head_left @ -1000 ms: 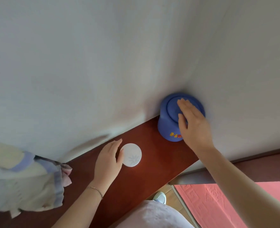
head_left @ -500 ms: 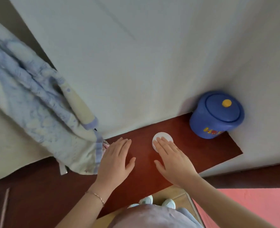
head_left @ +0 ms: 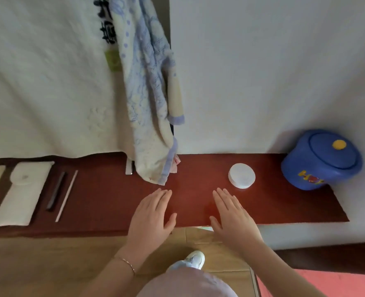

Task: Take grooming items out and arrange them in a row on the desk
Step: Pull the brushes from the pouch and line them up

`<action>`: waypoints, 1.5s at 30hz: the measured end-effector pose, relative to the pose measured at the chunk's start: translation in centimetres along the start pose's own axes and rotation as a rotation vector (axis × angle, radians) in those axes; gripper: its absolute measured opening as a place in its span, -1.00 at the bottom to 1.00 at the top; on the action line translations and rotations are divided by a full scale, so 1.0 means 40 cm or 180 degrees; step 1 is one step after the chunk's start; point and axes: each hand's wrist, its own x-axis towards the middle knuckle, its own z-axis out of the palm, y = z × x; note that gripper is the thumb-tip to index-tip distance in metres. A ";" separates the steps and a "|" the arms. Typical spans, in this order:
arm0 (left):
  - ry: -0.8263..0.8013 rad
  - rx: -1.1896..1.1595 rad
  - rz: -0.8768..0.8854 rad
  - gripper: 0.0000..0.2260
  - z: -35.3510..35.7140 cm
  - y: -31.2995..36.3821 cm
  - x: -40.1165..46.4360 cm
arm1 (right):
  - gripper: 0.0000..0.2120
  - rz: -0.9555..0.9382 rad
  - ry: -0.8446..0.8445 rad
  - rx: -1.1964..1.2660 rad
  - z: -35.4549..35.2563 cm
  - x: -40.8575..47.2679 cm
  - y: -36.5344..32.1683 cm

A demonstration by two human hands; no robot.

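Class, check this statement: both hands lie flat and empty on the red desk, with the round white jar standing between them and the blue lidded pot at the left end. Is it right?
One detail is wrong. In the head view the blue lidded pot stands at the desk's right end, not the left. The rest holds: the left hand and right hand lie flat and empty, and the round white jar stands between them and the pot.

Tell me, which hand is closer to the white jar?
Right. The right hand lies flat on the desk just in front of the white jar, not touching it. The left hand lies flat farther to the jar's left.
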 end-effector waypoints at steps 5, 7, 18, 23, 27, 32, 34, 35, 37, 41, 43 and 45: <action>-0.0022 0.0183 -0.0350 -0.54 -0.059 -0.040 -0.151 | -0.39 -0.0318 -0.0097 0.0116 0.021 -0.045 -0.096; 0.0030 0.0255 -0.0545 -0.54 -0.091 -0.065 -0.214 | -0.39 -0.0522 -0.0127 0.0175 0.029 -0.054 -0.151; 0.0355 0.0454 -0.1587 -0.54 -0.223 -0.267 -0.416 | -0.40 -0.1380 -0.0264 0.0108 0.065 -0.018 -0.453; 0.0259 0.0245 -0.1755 -0.53 -0.244 -0.414 -0.434 | -0.40 -0.1415 -0.0268 0.0117 0.092 0.043 -0.597; 0.0283 0.0086 -0.1672 -0.55 -0.267 -0.548 -0.407 | -0.41 -0.1339 -0.0372 0.0140 0.111 0.096 -0.717; 0.0288 -0.0325 -0.1604 -0.58 -0.281 -0.718 -0.357 | -0.44 -0.1236 -0.0557 0.0082 0.127 0.167 -0.869; 0.0230 -0.0571 -0.1671 -0.59 -0.287 -0.777 -0.333 | -0.45 -0.1125 -0.0524 0.0108 0.129 0.207 -0.927; 0.0179 -0.0705 -0.1733 -0.59 -0.289 -0.806 -0.323 | -0.45 -0.1058 -0.0503 0.0123 0.131 0.226 -0.956; 0.0065 -0.0873 -0.1768 -0.59 -0.291 -0.864 -0.307 | -0.46 -0.0904 -0.0485 0.0187 0.136 0.258 -1.016; -0.0185 -0.0981 -0.1701 -0.55 -0.287 -0.954 -0.271 | -0.47 -0.0755 -0.0480 0.0166 0.147 0.320 -1.110; -0.0339 -0.1028 -0.1715 -0.52 -0.278 -0.978 -0.258 | -0.46 -0.0739 -0.0542 0.0058 0.162 0.348 -1.138; -0.0486 -0.1147 -0.1821 -0.50 -0.267 -0.991 -0.252 | -0.44 -0.0722 -0.0665 -0.0046 0.182 0.368 -1.160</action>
